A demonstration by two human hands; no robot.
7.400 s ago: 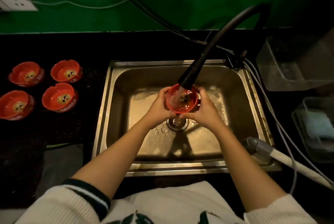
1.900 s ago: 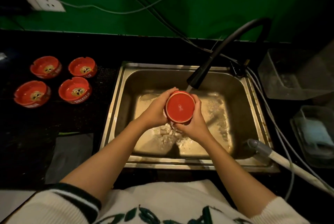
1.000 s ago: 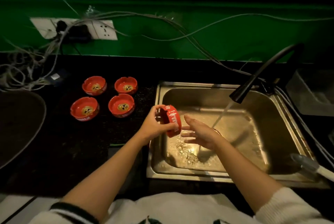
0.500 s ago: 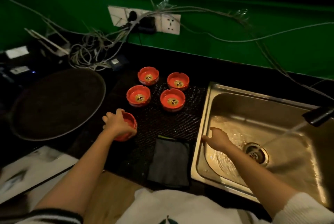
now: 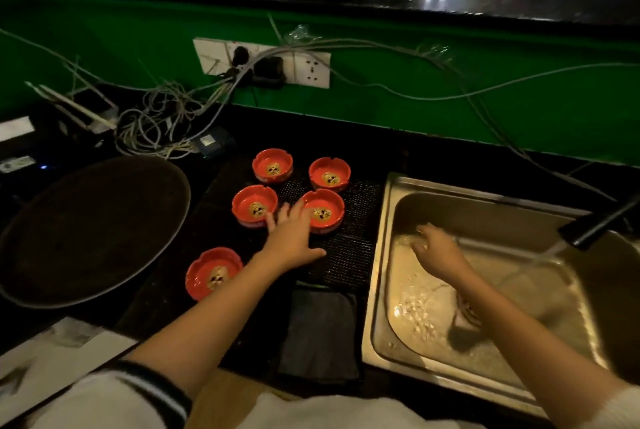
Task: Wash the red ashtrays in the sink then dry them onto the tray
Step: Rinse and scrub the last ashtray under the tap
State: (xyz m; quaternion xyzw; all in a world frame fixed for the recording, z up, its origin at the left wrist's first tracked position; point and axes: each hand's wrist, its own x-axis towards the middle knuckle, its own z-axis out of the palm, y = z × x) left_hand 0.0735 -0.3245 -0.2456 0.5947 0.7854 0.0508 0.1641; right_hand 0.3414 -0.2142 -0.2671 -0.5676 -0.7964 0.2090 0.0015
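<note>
The left hand (image 5: pixel 292 238), fingers spread and holding nothing, reaches over the bench's ashtray cluster; the nearest red ashtray (image 5: pixel 323 211) lies just beyond its fingertips, centre frame. The right hand (image 5: pixel 438 250), relaxed and empty, hovers over the sink (image 5: pixel 388 255), farther away.

The person wears a white knitted jumper with its sleeves pushed up, leaving both forearms bare. The left sleeve (image 5: pixel 114 394) ends in a ribbed cuff (image 5: pixel 162 390) with dark bands and a thin white stripe between them. The right sleeve (image 5: pixel 620 408) shows only as plain white knit at the frame's corner. The left hand (image 5: pixel 291 238) and right hand (image 5: pixel 440 252) are bare, with no rings or watch visible
</note>
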